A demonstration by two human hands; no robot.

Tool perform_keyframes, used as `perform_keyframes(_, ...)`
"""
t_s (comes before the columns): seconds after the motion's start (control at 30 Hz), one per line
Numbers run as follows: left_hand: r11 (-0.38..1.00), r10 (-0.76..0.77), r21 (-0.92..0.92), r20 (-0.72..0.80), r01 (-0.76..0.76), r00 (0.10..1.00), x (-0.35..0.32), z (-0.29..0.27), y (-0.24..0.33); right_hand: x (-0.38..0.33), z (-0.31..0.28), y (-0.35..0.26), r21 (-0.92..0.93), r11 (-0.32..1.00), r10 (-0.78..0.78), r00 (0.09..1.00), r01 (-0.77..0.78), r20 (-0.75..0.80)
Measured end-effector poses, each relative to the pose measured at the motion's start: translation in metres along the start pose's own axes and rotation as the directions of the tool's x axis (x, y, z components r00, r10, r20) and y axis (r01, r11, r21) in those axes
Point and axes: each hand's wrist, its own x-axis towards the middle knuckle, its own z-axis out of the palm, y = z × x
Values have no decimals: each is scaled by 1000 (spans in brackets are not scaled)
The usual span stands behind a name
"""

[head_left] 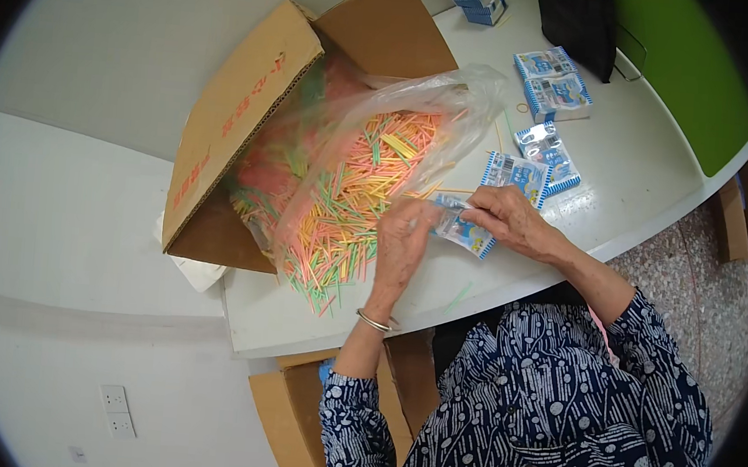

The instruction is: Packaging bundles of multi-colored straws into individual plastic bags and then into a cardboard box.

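Over the table's front part, my right hand (515, 223) pinches the upper edge of a small blue-and-white plastic packet (468, 237). My left hand (402, 240) is at the packet's left edge, with its fingers bent together and slightly blurred; they appear to grip that edge. A metal bangle circles my left wrist. Just beyond the left hand lies a large heap of thin pink, yellow and green sticks (341, 205), spilling from a clear plastic bag (482, 88). Another flat packet (519, 176) lies right behind my right hand.
An open cardboard box (242, 126) lies on its side around the bag. More packets (549, 152) and a stack of packets (561, 94) sit farther back on the white table (639, 158). A black bag (575, 25) is at the far edge. Open cartons (289, 416) stand below the table.
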Motion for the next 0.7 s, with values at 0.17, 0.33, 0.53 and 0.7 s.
perform_keyframes(0.17, 528, 397, 732, 234, -429, 887, 62, -37, 5, -7, -8, 1, -10, 998, 60, 998, -60, 1)
perform_keyframes(0.33, 210, 289, 799, 500, -563, 817, 95, -29, -15, -13, -8, 6, 19, 994, 108, 994, -108, 13)
perform_keyframes(0.53, 88, 265, 786, 574, -612, 775, 108, -20, -37, -15, -3, 13, 94, 993, 74, 997, -70, -32)
perform_keyframes(0.7, -56, 252, 797, 594, -602, 764, 109, -10, -43, -15, -7, 9, 130, 981, 150, 988, -146, -23)
